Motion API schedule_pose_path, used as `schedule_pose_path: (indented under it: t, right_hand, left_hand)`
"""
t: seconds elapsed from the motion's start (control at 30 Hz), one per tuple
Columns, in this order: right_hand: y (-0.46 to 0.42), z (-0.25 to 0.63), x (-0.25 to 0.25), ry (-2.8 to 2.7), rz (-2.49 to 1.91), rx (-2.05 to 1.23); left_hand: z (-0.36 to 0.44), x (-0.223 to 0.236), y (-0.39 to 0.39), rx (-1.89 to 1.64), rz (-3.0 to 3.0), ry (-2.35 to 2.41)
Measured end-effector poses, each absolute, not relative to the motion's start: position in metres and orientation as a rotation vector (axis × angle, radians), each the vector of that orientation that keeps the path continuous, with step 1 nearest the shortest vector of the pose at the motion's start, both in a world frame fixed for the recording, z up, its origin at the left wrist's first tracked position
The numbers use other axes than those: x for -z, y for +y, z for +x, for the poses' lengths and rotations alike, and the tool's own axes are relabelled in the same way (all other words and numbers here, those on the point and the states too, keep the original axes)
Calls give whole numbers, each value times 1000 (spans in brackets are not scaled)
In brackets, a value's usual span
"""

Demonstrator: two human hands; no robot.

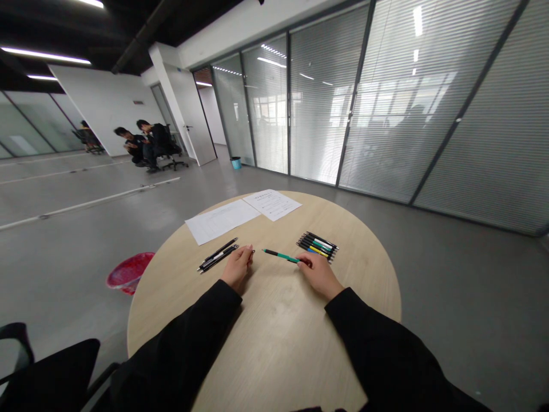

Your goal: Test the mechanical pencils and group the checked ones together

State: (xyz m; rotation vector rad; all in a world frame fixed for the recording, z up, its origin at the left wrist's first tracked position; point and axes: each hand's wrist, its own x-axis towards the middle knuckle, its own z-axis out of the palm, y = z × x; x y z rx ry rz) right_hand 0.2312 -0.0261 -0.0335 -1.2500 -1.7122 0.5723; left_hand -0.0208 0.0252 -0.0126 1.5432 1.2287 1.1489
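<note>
Centrally on a round, pale wood-grain desk (266, 349), a slim green-and-black pen (281, 256) lies flat, its tip aimed at the person's left hand (238, 267) and its other end tucked against the right hand (319, 276). That right hand rests palm down with its fingers curved over the end of the pen; they may be pinching it or only touching it, and the view cannot settle which. The left hand rests relaxed and loosely curled on the desk, holding nothing visible, just beside a small group of black pens (218, 256). Black sleeves (184, 335) cover both forearms. Past the right hand, near the desk's edge, lies a tight bundle of pens with green, yellow and white barrels (317, 246). Two printed white sheets (272, 204) lie side by side at the far edge of the desk. Below its left edge, a red plastic basket (131, 272) sits on the floor, and well beyond the desk two people (143, 143) sit in black office chairs. The pen looks light, stiff and smooth, so it would likely roll easily; mid-barrel seems the surest place to take hold of it.
</note>
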Motion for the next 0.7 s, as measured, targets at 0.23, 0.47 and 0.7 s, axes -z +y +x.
schedule_pose_path:
  t: [0.23,0.47,0.7]
  right_hand:
    - [-30,229,29,-1729,-1225,-585]
    - [-31,228,26,-1752,-1240,-568]
    - [-31,228,27,-1776,-1241,-546]
  left_hand:
    - [-19,13,24,-1133,1469,1170]
    - [-17,12,21,-1117,1469,1174]
    - [-18,15,23,-1098,1470,1143]
